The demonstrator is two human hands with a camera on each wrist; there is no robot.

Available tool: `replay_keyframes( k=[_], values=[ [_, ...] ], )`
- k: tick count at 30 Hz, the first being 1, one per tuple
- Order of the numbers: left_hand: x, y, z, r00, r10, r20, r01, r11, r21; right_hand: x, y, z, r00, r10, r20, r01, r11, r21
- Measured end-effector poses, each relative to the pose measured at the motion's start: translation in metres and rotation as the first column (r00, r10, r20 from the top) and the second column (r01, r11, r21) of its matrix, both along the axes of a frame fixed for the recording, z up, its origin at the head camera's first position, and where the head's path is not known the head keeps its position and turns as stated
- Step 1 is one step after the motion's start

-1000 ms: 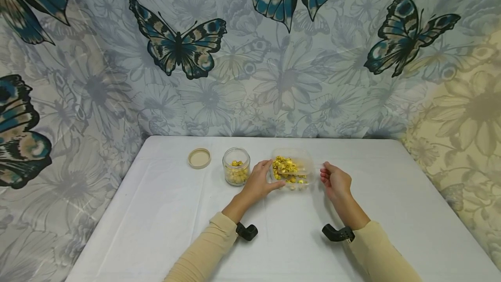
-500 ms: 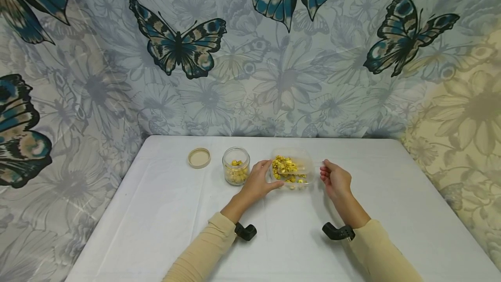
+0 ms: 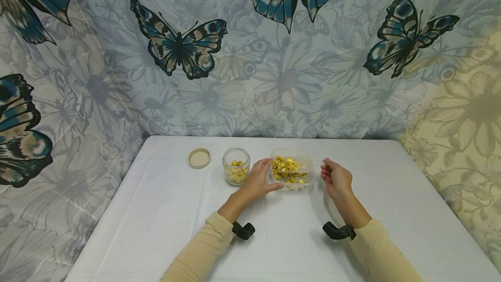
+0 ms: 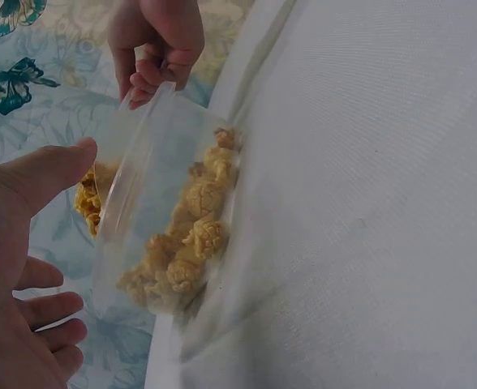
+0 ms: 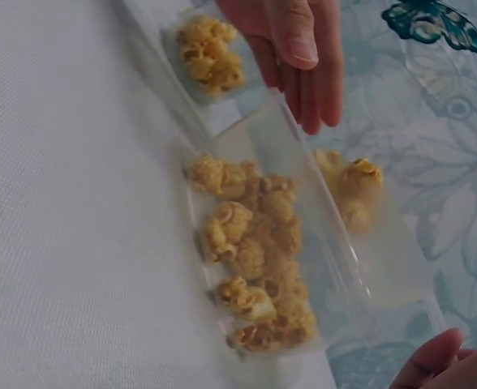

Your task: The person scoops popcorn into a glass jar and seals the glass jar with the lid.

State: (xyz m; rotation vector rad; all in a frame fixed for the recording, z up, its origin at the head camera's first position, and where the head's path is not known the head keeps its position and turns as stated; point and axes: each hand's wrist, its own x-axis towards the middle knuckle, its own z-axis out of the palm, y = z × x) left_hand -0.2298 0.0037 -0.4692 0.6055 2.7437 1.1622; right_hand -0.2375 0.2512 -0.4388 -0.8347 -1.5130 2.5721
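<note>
A clear plastic container (image 3: 309, 164) with yellow popcorn stands mid-table, also in the left wrist view (image 4: 141, 203) and the right wrist view (image 5: 336, 243). My left hand (image 3: 261, 179) rests against its left end with straight fingers (image 5: 303, 81), the thumb (image 4: 52, 170) on the rim. My right hand (image 3: 335, 178) is at its right end with curled fingers (image 4: 153, 73) that seem to pinch the rim's corner. A small glass jar (image 3: 236, 166) partly filled with popcorn stands just left of my left hand, open; its popcorn shows in the right wrist view (image 5: 206, 53).
A round tan lid (image 3: 199, 158) lies flat left of the jar. The white table (image 3: 156, 212) meets a butterfly-patterned curtain (image 3: 250, 77) at the back and left. Black wrist mounts (image 3: 243, 230) hang under both cream sleeves.
Both hands stay at the container's ends. The left forearm has edged slightly left and the popcorn in the container has shifted a little.
</note>
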Motion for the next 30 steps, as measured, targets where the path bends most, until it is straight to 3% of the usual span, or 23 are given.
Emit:
replay_keyframes(
  k=[7,12,20,30],
  values=[
    [0.004,-0.002,0.01,0.999,-0.042,-0.011,0.042,0.998,-0.05,0.001,0.002,0.004,0.997,0.073,-0.033,-0.075,0.995,-0.059],
    [0.005,-0.003,0.016,1.0,-0.016,-0.015,0.016,1.0,-0.013,0.0,0.003,0.006,0.992,0.114,-0.058,-0.118,0.99,-0.075],
    [0.005,-0.005,0.022,0.998,0.008,-0.06,-0.004,0.998,0.062,0.0,0.001,0.011,0.992,0.104,-0.072,-0.11,0.99,-0.084],
    [0.005,-0.01,0.032,0.995,0.007,-0.102,0.0,0.998,0.064,-0.003,-0.004,0.02,0.99,0.102,-0.102,-0.112,0.989,-0.101]
  ],
)
